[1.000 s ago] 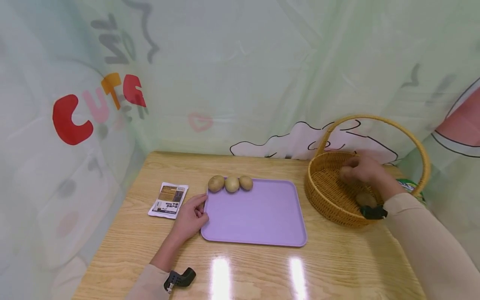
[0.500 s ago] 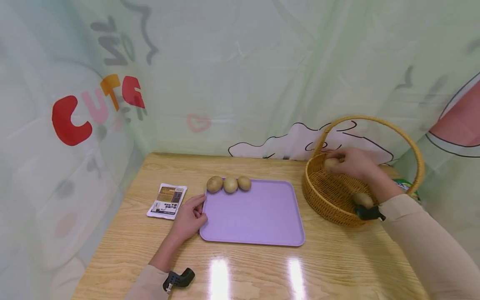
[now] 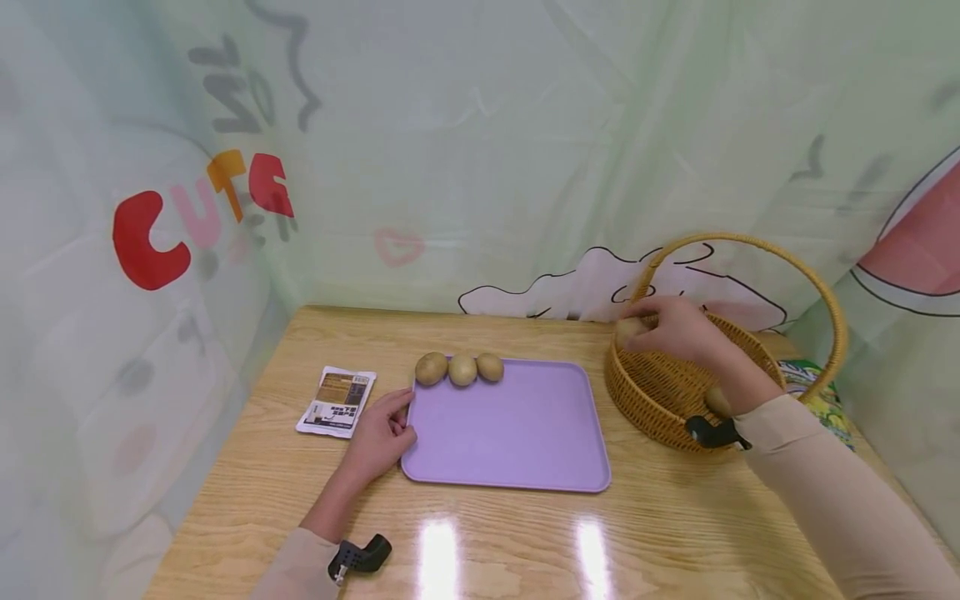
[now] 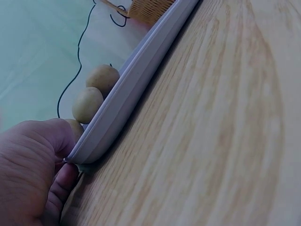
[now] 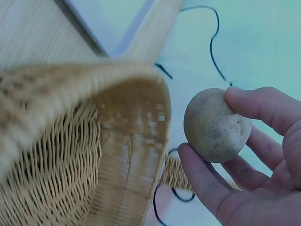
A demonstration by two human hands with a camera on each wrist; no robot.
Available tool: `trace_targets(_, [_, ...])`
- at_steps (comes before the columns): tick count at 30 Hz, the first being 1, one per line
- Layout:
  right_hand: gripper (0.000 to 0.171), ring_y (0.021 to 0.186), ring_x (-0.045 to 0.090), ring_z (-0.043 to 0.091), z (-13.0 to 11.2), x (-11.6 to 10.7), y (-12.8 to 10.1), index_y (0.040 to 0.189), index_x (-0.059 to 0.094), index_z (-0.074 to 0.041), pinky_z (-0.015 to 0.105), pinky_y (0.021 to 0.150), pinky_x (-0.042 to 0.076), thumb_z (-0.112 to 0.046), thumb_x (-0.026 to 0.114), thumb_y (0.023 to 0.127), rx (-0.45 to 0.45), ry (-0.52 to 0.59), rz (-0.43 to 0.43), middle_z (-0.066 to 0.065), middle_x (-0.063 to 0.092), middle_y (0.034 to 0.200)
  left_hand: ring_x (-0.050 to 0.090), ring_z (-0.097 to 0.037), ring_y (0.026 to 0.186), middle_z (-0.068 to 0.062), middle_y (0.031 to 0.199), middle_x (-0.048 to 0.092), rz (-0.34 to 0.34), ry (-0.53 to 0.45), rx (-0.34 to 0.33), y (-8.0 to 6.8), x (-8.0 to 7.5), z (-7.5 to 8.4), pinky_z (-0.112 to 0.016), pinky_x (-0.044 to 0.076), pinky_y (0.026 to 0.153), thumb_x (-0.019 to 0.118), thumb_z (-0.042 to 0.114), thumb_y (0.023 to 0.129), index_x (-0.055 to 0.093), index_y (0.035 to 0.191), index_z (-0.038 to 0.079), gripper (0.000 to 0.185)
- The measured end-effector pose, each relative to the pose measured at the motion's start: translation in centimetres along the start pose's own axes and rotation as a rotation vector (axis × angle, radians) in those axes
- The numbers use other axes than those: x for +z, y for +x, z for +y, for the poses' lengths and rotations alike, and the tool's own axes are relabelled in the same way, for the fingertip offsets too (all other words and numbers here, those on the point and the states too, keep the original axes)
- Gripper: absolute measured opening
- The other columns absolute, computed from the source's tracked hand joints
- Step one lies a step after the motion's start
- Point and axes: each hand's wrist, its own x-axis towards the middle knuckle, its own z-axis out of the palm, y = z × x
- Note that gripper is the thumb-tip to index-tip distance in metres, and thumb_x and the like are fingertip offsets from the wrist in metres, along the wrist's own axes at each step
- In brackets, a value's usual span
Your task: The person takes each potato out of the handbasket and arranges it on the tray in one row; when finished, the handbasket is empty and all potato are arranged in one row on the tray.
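My right hand (image 3: 675, 329) holds a potato (image 5: 216, 125) between thumb and fingers, over the left rim of the wicker basket (image 3: 637, 408). Another potato (image 3: 717, 401) lies inside the basket, partly behind my right wrist. With thumb above and fingers below, my left hand (image 3: 381, 432) pinches the left edge of the purple tray (image 3: 510, 433). Three potatoes (image 3: 462, 370) sit in a row along the tray's back left edge; in the left wrist view, one is partly hidden behind my left hand (image 4: 35, 155).
A white and brown packet (image 3: 337, 402) lies left of the tray. The basket's tall handle (image 3: 832, 317) arches over its opening. Behind the basket's right side is a green printed package (image 3: 821, 404). A printed curtain (image 3: 450, 167) hangs behind the wooden table (image 3: 517, 550).
My right hand has lifted the potato from inside the basket and moved it left to the basket's rim. The left hand stays on the tray edge.
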Motion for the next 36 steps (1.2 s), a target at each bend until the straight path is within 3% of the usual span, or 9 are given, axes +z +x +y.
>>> trace_targets(7, [0.05,0.106,0.053,0.032,-1.5,2.1,0.7,0.127,0.062,-0.007,0.041,0.083,0.048,-0.017,0.078,0.081,-0.064,0.029,-0.021,0.018,0.053,0.13,0.054,-0.011,0.068,-0.015,0.117,0.06,-0.006,0.004,0.009,0.1,-0.1,0.1,-0.021,0.05,0.058,0.064,-0.008,0.069,0.06,0.125,-0.009,0.056])
trace_targets(22, [0.048,0.105,0.058,0.031,-3.4,7.9,3.4,0.124,0.065,-0.005,0.039,0.082,0.051,-0.012,0.078,0.078,-0.087,0.116,-0.075,0.012,0.06,0.123,0.054,-0.009,0.067,-0.014,0.113,0.061,-0.005,0.013,0.008,0.1,-0.1,0.0,-0.021,0.05,0.058,0.065,-0.006,0.069,0.061,0.125,-0.008,0.056])
trace_targets(30, [0.045,0.105,0.057,0.028,-3.9,11.3,4.5,0.117,0.066,0.002,0.045,0.09,0.047,-0.009,0.079,0.075,-0.184,0.102,-0.045,0.013,0.066,0.114,0.054,-0.01,0.068,-0.015,0.112,0.061,-0.005,0.019,0.011,0.2,-0.1,0.1,-0.021,0.05,0.059,0.064,-0.007,0.069,0.061,0.125,-0.008,0.056])
trace_targets(36, [0.044,0.104,0.059,0.027,-4.5,13.2,5.2,0.116,0.068,-0.001,0.043,0.089,0.048,-0.013,0.079,0.074,-0.168,0.103,-0.042,0.011,0.066,0.113,0.054,-0.01,0.069,-0.014,0.112,0.06,-0.006,0.027,0.007,0.1,-0.1,0.2,-0.02,0.05,0.058,0.064,-0.007,0.07,0.061,0.125,-0.008,0.056])
